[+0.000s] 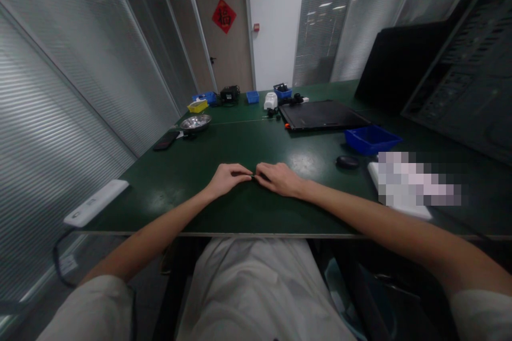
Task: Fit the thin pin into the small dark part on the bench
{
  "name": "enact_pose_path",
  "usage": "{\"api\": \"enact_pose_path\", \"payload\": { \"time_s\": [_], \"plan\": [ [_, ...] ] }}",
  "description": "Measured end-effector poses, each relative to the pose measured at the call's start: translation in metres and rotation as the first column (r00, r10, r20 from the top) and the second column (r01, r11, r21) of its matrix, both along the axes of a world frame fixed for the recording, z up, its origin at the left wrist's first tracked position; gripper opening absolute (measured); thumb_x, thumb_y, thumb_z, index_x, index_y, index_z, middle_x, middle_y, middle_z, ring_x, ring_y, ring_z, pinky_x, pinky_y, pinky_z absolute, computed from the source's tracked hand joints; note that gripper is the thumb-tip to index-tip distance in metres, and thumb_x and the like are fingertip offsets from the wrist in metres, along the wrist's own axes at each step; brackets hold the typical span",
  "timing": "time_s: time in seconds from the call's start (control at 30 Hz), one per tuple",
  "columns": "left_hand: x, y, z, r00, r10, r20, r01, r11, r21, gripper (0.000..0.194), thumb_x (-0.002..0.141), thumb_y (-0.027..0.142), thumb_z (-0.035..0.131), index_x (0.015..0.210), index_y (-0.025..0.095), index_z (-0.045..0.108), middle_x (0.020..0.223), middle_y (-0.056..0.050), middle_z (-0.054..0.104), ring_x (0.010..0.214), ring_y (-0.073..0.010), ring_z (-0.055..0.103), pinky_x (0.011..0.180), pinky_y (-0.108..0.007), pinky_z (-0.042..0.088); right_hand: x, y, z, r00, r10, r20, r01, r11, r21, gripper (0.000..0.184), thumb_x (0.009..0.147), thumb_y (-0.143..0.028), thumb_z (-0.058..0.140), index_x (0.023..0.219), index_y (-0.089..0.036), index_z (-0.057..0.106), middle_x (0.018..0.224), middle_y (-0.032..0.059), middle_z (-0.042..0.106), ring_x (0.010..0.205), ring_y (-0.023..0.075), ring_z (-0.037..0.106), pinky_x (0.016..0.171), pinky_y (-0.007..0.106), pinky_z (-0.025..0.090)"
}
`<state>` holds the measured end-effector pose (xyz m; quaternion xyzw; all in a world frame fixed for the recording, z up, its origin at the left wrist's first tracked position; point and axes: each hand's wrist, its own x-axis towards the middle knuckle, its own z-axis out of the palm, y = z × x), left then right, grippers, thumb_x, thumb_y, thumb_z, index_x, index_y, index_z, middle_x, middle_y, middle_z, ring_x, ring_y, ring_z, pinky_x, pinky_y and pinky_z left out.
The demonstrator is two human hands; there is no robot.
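Observation:
Over the middle of the dark green table point(240, 144), both hands meet fingertip to fingertip. My left hand point(229, 178) is closed in a pinch, thumb against fingers. My right hand point(279, 177) is closed too, its fingers curled together and pointing left. Between the fingertips shows a tiny dark thing point(253, 176), too small to name. I cannot tell whether one hand or both grip it. Both forearms come in over the table's front edge.
A blue tray point(372, 140), a black mouse point(348, 162) and a white board-like thing point(404, 208) lie to the right. A black flat panel point(326, 115) is behind. At left are a metal bowl point(196, 123), a phone point(166, 141) and a white power strip point(96, 202).

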<state>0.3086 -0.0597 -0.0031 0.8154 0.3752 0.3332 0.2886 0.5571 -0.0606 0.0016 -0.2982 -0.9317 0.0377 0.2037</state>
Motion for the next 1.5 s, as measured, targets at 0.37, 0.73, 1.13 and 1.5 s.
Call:
{"api": "enact_pose_path", "payload": {
  "time_s": [0.37, 0.73, 1.13, 1.5],
  "plan": [
    [0.003, 0.002, -0.002, 0.998, 0.043, 0.043, -0.037, 0.99, -0.135, 0.029, 0.084, 0.039, 0.076, 0.103, 0.017, 0.081, 0.103, -0.008, 0.077, 0.095, -0.023, 0.072, 0.091, -0.033, 0.055, 0.0, -0.001, 0.001, 0.999, -0.033, 0.042, 0.033, 0.999, 0.004, 0.017, 0.105, -0.035, 0.044, 0.105, -0.02, 0.052, 0.096, 0.0043, 0.066, 0.071, 0.0153, 0.057, 0.063, 0.027, 0.03],
    [-0.001, 0.013, 0.004, 0.995, 0.084, -0.054, -0.089, 0.991, -0.098, 0.032, 0.085, 0.042, 0.074, 0.103, 0.017, 0.08, 0.096, -0.008, 0.074, 0.081, -0.0192, 0.066, 0.076, -0.029, 0.052, 0.0, -0.001, 0.001, 0.999, -0.005, 0.042, 0.003, 1.0, 0.03, 0.019, 0.104, -0.036, 0.046, 0.105, -0.02, 0.056, 0.099, 0.0045, 0.066, 0.071, 0.0143, 0.057, 0.061, 0.027, 0.028],
    [-0.007, 0.023, -0.006, 0.985, 0.03, -0.171, -0.021, 0.998, 0.058, 0.026, 0.089, 0.04, 0.071, 0.102, 0.02, 0.081, 0.099, -0.008, 0.068, 0.089, -0.0198, 0.063, 0.077, -0.029, 0.048, 0.0, -0.004, 0.006, 0.998, -0.004, 0.056, 0.003, 1.0, 0.018, 0.019, 0.103, -0.037, 0.047, 0.104, -0.021, 0.058, 0.099, 0.0041, 0.066, 0.07, 0.0137, 0.055, 0.06, 0.027, 0.027],
    [-0.013, 0.004, 0.022, 0.959, -0.191, -0.21, 0.207, 0.977, 0.057, 0.02, 0.091, 0.035, 0.071, 0.102, 0.02, 0.078, 0.11, -0.009, 0.069, 0.108, -0.0224, 0.061, 0.097, -0.034, 0.046, 0.001, -0.002, 0.005, 0.998, 0.011, 0.065, -0.013, 0.999, 0.031, 0.019, 0.102, -0.036, 0.049, 0.105, -0.02, 0.059, 0.1, 0.0042, 0.067, 0.069, 0.0135, 0.054, 0.059, 0.027, 0.025]
  ]
}}
